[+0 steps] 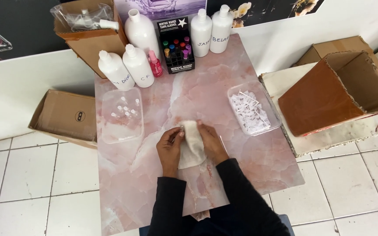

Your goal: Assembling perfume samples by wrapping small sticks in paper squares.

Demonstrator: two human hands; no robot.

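On a pink marbled tabletop [241, 153], left hand [170, 146] and right hand [211, 142] clasped a cream cloth [191, 146] around a small metal-tipped vial [182, 128]; more vials waited in the clear plastic tray [106, 131].

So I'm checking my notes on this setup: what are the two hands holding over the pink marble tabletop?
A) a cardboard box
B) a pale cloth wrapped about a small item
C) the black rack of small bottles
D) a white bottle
B: the left hand and the right hand grip a pale cloth between them; the white bottles stand untouched at the table's far end.
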